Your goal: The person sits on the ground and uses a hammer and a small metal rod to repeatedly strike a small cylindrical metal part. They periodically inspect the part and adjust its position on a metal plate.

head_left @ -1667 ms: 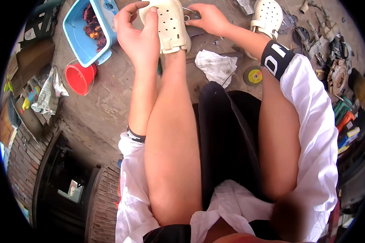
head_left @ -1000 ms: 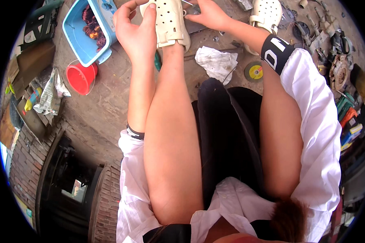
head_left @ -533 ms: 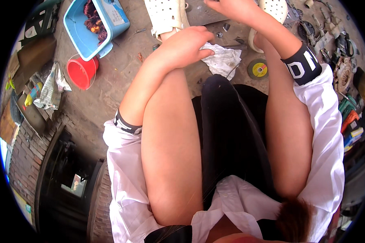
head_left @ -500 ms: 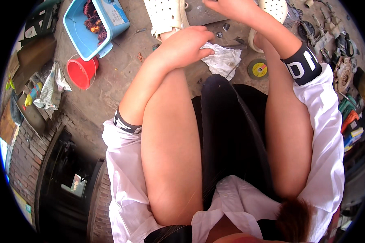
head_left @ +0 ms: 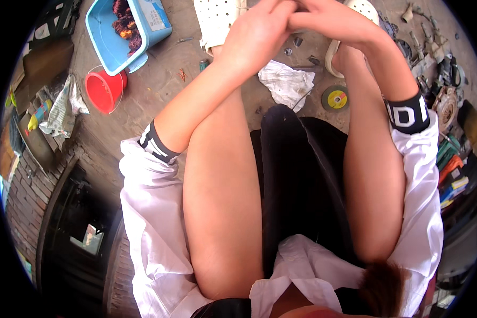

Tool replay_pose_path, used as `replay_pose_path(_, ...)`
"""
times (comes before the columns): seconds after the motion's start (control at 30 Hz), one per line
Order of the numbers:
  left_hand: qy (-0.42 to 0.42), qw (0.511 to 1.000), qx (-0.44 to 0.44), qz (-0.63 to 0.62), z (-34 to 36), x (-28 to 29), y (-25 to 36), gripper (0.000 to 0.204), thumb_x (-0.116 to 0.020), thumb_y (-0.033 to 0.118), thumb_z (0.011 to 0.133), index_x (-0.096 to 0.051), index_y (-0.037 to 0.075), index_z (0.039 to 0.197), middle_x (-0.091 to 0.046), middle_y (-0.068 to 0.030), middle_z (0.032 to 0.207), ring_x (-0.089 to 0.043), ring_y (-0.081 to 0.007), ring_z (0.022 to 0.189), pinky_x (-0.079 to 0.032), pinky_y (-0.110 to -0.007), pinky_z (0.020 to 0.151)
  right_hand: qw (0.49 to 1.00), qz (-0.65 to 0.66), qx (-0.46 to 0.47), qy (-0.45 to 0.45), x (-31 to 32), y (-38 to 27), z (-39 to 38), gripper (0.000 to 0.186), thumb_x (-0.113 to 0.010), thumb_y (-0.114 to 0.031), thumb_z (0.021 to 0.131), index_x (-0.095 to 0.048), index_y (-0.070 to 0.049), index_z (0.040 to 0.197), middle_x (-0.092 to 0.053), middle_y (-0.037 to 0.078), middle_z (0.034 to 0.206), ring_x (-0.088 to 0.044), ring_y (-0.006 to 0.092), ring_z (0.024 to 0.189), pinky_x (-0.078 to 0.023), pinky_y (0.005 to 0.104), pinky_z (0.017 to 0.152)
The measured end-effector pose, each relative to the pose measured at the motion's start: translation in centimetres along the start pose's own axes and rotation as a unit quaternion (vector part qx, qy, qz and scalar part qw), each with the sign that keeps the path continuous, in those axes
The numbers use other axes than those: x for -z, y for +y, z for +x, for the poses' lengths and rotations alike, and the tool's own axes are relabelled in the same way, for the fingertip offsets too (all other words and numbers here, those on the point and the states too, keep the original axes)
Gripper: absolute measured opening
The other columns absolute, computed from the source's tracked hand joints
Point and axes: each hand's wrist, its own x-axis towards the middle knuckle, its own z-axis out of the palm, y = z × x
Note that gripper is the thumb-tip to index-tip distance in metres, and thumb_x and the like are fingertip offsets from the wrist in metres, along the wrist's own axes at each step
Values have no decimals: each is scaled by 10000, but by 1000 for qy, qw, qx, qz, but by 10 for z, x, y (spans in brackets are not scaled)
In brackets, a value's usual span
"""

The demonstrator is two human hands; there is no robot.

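Observation:
At the top edge of the head view my left hand [head_left: 261, 36] and my right hand [head_left: 331, 20] meet with their fingertips together. Both sets of fingers are drawn in and partly cut off by the edge, so whatever they may hold is hidden. Just below them on the floor lies a crumpled white cloth or paper [head_left: 285, 84]. To its right is a dark cutting disc [head_left: 328, 99] with a yellow centre. My cream clog shoes [head_left: 214, 24] flank the hands, and my bare knees lie beneath the forearms.
A light blue plastic bin [head_left: 102, 37] with dark red-brown coil-like pieces [head_left: 124, 24] stands at the far left, beside a red bucket [head_left: 102, 91]. Silvery wrapping [head_left: 63, 111] lies further left. Metal parts, including a round clutch-like plate [head_left: 446, 106], clutter the right side.
My left hand has risen away from the white cloth, up and to the right. My right hand has come lower into view, and the two hands now meet.

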Motion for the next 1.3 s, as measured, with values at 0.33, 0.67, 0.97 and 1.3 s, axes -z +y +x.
replay_pose_path(0.33,-49,997,-35,45,-1,-27,2,395,-639,26,810,-564,43,1198,-536,-87,1059,-680,-283,784,-572,-382,630,850,-447,-10,280,81,167,-21,522,-672,-126,825,-582,-90,1339,-624,130,1300,-552,335,1242,-428,418,1070)
replay_pose_path(0.67,-45,990,-59,123,-2,-46,-7,294,-666,42,756,-553,22,1026,-505,-93,1002,-648,-240,874,-589,-350,665,783,-606,-6,141,93,163,18,406,-748,-119,780,-589,-80,1152,-593,111,1169,-557,327,1131,-462,429,979)
replay_pose_path(0.97,-21,989,-40,141,-2,-45,-12,300,-678,40,734,-544,19,1002,-515,-93,987,-653,-233,857,-589,-338,676,718,-688,69,83,94,156,19,325,-703,-198,863,-510,-57,1083,-599,88,1118,-608,304,1054,-509,409,898)
replay_pose_path(1.3,27,985,-60,159,-5,-48,-17,220,-671,113,757,-570,15,926,-597,-101,864,-674,-241,789,-594,-339,624,806,-552,-65,206,49,133,-35,466,-613,-446,967,-548,-3,1095,-659,186,1049,-665,417,881,-539,471,746)
